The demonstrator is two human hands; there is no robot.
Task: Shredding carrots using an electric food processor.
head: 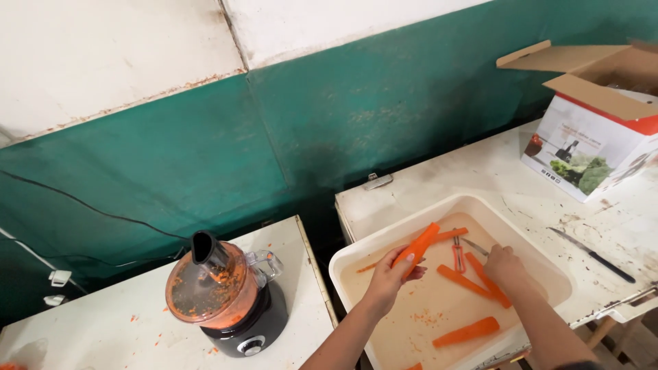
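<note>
My left hand grips a peeled carrot piece and holds it tilted above a white plastic tub. My right hand is closed around a small knife whose blade points left toward that carrot. Several other carrot pieces lie in shallow water in the tub, alongside a red-handled peeler.
A black-based food processor with orange shreds in its bowl stands on the left table. A long black-handled knife lies on the right table. An open cardboard appliance box sits at the far right. A gap separates the two tables.
</note>
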